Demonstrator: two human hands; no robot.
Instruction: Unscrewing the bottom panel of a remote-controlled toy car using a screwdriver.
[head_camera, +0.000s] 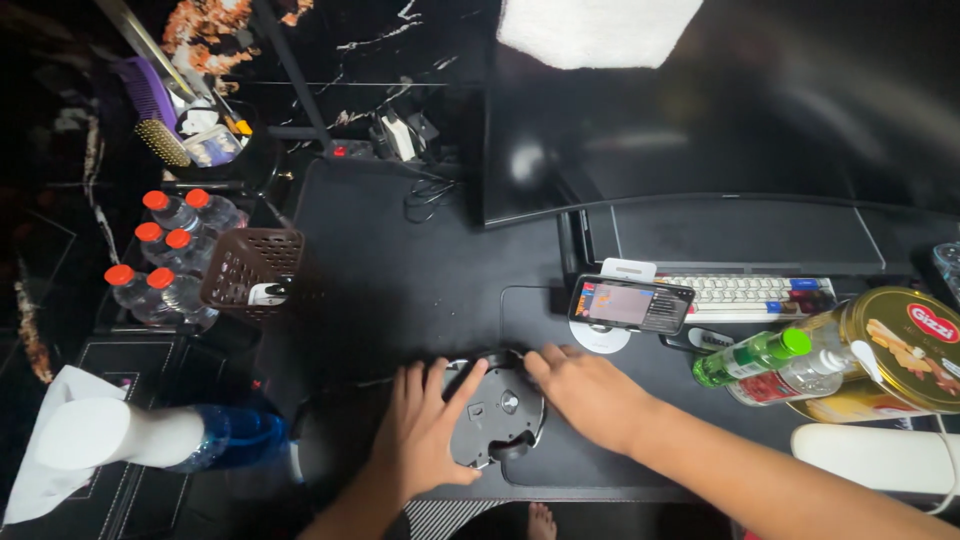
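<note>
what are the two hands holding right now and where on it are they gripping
Both hands hold a round grey device lying on the dark desk mat: the left hand on its left edge, the right hand on its upper right edge.

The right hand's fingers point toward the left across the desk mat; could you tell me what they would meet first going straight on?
The right hand already rests on the round black device. Past its top edge, the left hand's fingers probably come first, though depth is unclear.

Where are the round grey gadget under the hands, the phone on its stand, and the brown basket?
Round grey gadget (503, 412), head view, flat underside.
Phone (630, 303), head view, lit screen.
Brown basket (245, 262), head view, mesh wall.
</note>
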